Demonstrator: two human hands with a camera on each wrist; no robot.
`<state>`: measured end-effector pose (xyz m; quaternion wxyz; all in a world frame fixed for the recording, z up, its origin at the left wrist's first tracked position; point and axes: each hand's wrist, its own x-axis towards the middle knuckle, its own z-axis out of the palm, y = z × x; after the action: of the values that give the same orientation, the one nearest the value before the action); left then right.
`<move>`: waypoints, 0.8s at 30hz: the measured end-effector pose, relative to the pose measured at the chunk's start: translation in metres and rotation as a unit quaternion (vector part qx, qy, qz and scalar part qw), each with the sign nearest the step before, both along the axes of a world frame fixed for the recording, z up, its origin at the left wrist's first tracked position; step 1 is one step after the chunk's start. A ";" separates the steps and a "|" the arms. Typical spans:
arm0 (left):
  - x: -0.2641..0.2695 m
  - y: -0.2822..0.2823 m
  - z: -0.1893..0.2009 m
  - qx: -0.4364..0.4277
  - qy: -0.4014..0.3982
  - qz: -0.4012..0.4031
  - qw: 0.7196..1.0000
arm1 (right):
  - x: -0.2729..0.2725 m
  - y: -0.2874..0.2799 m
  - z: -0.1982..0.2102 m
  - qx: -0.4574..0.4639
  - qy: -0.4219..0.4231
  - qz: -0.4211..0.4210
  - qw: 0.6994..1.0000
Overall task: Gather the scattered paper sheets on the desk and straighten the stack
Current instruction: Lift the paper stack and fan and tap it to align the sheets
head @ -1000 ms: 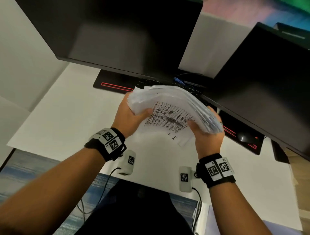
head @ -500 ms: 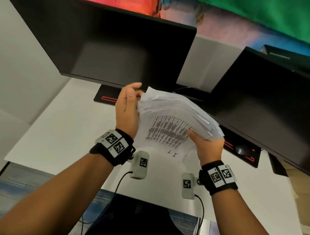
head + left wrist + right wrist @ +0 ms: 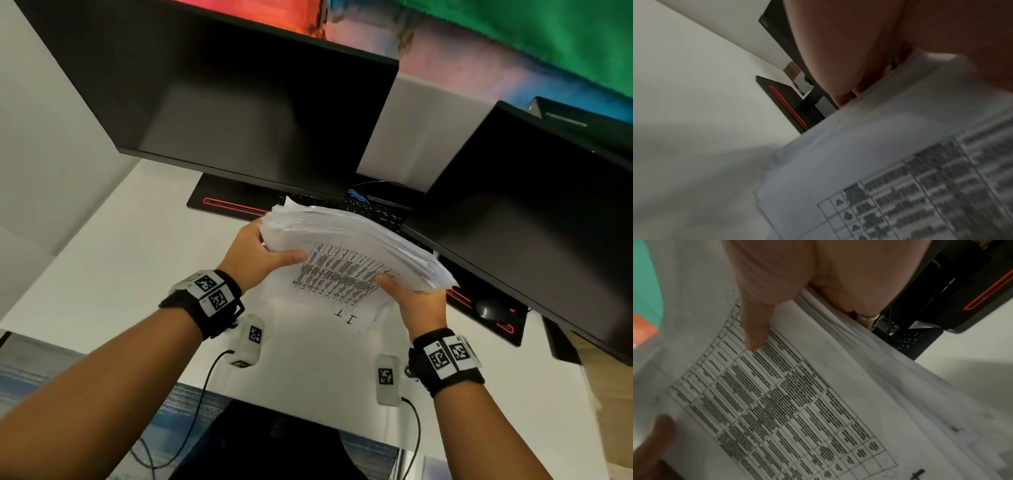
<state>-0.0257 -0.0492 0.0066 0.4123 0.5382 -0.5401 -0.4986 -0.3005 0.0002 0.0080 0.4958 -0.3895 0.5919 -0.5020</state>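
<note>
A thick, uneven stack of white paper sheets is held up above the white desk, its printed table facing me and its far edges fanned. My left hand grips the stack's left end, thumb lying across the front sheet. My right hand grips the right end, thumb pressed on the printed table. In the left wrist view the stack fills the lower right below my palm. The fingers behind the stack are hidden.
Two dark monitors hang close over the desk's back. Beneath them lie a black desk mat with red trim, a keyboard and a mouse. A bare stretch of desk lies in front of me.
My left hand, raised flat against the stack's left edge half a second ago, has closed round that end with its thumb on top. The stack has dropped slightly and leans more level.
</note>
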 end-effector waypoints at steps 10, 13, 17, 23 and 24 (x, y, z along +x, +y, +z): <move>-0.027 0.003 0.023 -0.080 0.023 0.078 0.994 | 0.016 0.000 0.006 -0.101 0.078 -0.057 0.990; -0.021 0.016 0.013 -0.117 0.000 0.055 0.992 | 0.019 0.011 0.003 -0.113 0.102 -0.042 0.988; -0.009 0.018 -0.005 -0.093 0.057 0.022 0.994 | 0.017 0.016 0.004 -0.104 0.101 -0.064 0.987; -0.014 0.012 0.002 -0.058 0.008 0.009 0.998 | 0.009 0.006 0.010 -0.098 0.026 -0.046 0.994; -0.015 0.011 0.003 -0.063 -0.007 0.017 0.998 | 0.010 0.004 0.013 -0.077 0.027 -0.049 0.995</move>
<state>-0.0408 -0.0384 0.0100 0.4501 0.5238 -0.5644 -0.4522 -0.2908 0.0041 0.0210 0.4228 -0.4102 0.5836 -0.5589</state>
